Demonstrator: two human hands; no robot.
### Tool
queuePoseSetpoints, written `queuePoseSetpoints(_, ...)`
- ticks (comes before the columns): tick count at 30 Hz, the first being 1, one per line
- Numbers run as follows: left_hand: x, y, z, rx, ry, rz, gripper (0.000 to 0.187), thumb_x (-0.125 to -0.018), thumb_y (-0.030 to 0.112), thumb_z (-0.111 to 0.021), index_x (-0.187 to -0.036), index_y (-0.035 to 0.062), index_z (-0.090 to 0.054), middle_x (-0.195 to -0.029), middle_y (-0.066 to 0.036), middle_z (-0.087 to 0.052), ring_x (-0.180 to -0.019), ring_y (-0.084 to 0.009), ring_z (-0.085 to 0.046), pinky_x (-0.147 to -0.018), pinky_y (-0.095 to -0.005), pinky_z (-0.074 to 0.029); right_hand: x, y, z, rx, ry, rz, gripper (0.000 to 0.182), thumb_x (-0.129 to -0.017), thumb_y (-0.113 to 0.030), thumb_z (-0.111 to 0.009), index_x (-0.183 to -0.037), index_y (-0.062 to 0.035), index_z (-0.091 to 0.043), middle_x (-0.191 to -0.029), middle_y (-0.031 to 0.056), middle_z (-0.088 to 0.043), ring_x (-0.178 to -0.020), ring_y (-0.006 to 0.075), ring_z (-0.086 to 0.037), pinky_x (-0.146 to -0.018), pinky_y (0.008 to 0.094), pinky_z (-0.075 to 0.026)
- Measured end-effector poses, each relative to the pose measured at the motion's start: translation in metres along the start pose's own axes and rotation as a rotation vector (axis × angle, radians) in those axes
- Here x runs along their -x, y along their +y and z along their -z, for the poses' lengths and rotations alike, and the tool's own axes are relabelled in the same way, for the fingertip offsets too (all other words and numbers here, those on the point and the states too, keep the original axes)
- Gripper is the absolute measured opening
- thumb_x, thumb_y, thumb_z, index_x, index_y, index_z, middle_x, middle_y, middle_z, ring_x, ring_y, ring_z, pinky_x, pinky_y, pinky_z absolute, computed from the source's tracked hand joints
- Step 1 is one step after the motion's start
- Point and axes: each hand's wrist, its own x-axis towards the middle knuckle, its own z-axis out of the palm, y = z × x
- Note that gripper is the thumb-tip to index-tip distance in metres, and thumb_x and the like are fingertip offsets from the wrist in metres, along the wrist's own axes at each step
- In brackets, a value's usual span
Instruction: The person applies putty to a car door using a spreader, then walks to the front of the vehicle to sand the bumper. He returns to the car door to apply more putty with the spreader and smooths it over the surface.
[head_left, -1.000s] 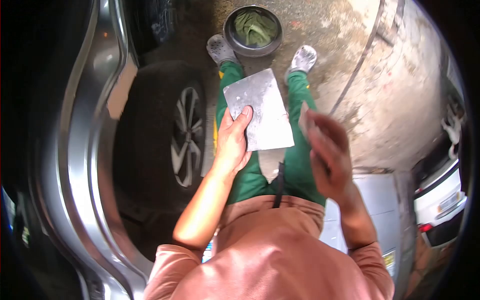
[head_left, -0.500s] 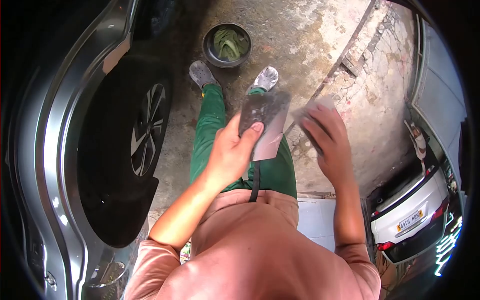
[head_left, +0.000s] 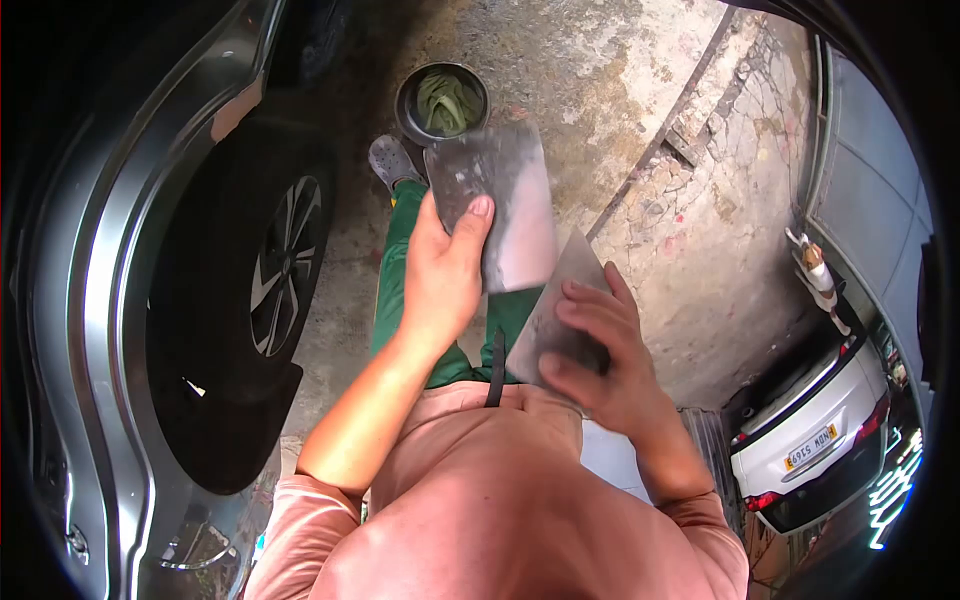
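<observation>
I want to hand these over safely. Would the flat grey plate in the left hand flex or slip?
The plate looks thin yet flat, so probably stiff, not floppy. The left hand pinches one edge and it stays level, suggesting it is light. Its smeared surface may be slippery.

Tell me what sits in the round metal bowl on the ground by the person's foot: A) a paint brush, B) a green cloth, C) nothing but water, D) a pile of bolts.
B: the round metal bowl on the concrete holds a crumpled green cloth, just beyond the flat metal plate that the left hand grips.
</observation>
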Motion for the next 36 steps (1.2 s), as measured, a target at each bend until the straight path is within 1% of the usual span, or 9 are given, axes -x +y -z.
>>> queuePoseSetpoints(5, 0.020, -0.014, -0.007, 0.396, 0.091, 0.304, 0.034, -0.102, 0.018, -0.060, -0.129, -0.0008, -0.053, -0.117, -0.013, -0.067, -0.103, -0.0194, -0.067, -0.091, -0.0350, -0.055, 0.002, 0.020, -0.019, 0.048, 0.107, 0.170, 0.046, -0.080, -0.009, -0.080, -0.122, -0.0197, -0.067, -0.129, 0.0102, -0.058, -0.125, 0.0352, -0.056, -0.108, 0.0572, -0.042)
queuePoseSetpoints(11, 0.036, -0.006, 0.011, 0.430, 0.046, 0.338, 0.037, -0.102, 0.019, -0.062, -0.131, 0.0003, -0.052, -0.119, -0.012, -0.066, -0.105, -0.0197, -0.067, -0.090, -0.0367, -0.056, 0.045, 0.093, 0.001, 0.293, -0.163, -0.142, 0.056, -0.073, 0.008, -0.068, -0.123, -0.0166, -0.066, -0.126, 0.0144, -0.060, -0.120, 0.0382, -0.057, -0.105, 0.0442, -0.048)
queuePoseSetpoints(13, 0.034, -0.001, 0.019, 0.376, 0.009, 0.270, 0.036, -0.103, 0.020, -0.061, -0.132, 0.0005, -0.051, -0.120, -0.012, -0.066, -0.106, -0.0199, -0.067, -0.090, -0.0369, -0.056, 0.047, 0.098, 0.013, 0.140, -0.056, -0.210, 0.048, -0.080, 0.004, -0.068, -0.126, -0.0081, -0.061, -0.121, 0.0131, -0.064, -0.116, 0.0335, -0.061, -0.101, 0.0401, -0.050)
queuePoseSetpoints(15, 0.035, -0.012, 0.036, 0.412, -0.114, 0.397, 0.038, -0.104, 0.018, -0.059, -0.136, 0.0012, -0.050, -0.126, -0.011, -0.064, -0.108, -0.0200, -0.066, -0.095, -0.0351, -0.054, 0.050, 0.081, 0.021, -0.399, 0.225, -0.802, 0.042, -0.086, -0.003, -0.070, -0.126, -0.0013, -0.057, -0.118, 0.0086, -0.066, -0.114, 0.0230, -0.062, -0.099, 0.0366, -0.050)
queuePoseSetpoints(18, 0.039, -0.015, 0.042, 0.465, -0.190, 0.499, 0.043, -0.101, 0.019, -0.065, -0.137, 0.0014, -0.050, -0.127, -0.010, -0.064, -0.111, -0.0190, -0.065, -0.099, -0.0349, -0.052, 0.009, 0.056, 0.021, -1.052, 0.262, -0.634, 0.043, -0.089, -0.011, -0.073, -0.127, 0.0003, -0.056, -0.119, 0.0063, -0.065, -0.112, 0.0152, -0.061, -0.098, 0.0326, -0.049)
queuePoseSetpoints(21, 0.039, -0.005, 0.051, 0.473, -0.245, 0.409, 0.041, -0.100, 0.017, -0.066, -0.135, 0.0011, -0.051, -0.126, -0.010, -0.065, -0.113, -0.0183, -0.063, -0.100, -0.0362, -0.052, 0.001, 0.077, 0.000, -1.073, -0.013, -0.770, 0.047, -0.088, -0.010, -0.073, -0.129, -0.0005, -0.055, -0.118, 0.0082, -0.066, -0.108, 0.0151, -0.063, -0.095, 0.0307, -0.050)
queuePoseSetpoints(24, 0.025, -0.005, 0.083, 0.481, -0.113, 0.313, 0.040, -0.098, 0.013, -0.067, -0.134, 0.0008, -0.052, -0.120, -0.010, -0.066, -0.103, -0.0182, -0.068, -0.091, -0.0349, -0.057, -0.022, 0.095, -0.008, -0.767, 0.108, -0.805, 0.046, -0.088, -0.008, -0.073, -0.129, -0.0003, -0.055, -0.116, 0.0068, -0.066, -0.108, 0.0147, -0.062, -0.096, 0.0293, -0.049)
queuePoseSetpoints(29, -0.001, -0.097, 0.151, 0.313, 0.033, 0.441, 0.038, -0.098, 0.013, -0.067, -0.130, -0.0011, -0.054, -0.117, -0.010, -0.068, -0.101, -0.0181, -0.068, -0.090, -0.0343, -0.057, -0.096, 0.106, -0.088, -0.431, 0.353, -0.295, 0.031, -0.095, -0.002, -0.058, -0.126, -0.0049, -0.057, -0.117, 0.0114, -0.063, -0.110, 0.0216, -0.062, -0.093, 0.0346, -0.050)
queuePoseSetpoints(36, 0.007, -0.207, 0.207, 0.429, 0.083, 0.657, 0.037, -0.097, 0.012, -0.065, -0.132, 0.0054, -0.055, -0.119, -0.008, -0.069, -0.103, -0.0208, -0.069, -0.091, -0.0364, -0.056, -0.233, 0.035, -0.199, -0.160, 0.243, 0.084, 0.055, -0.074, 0.008, -0.061, -0.125, -0.0109, -0.060, -0.123, 0.0112, -0.057, -0.112, 0.0347, -0.056, -0.096, 0.0455, -0.048)
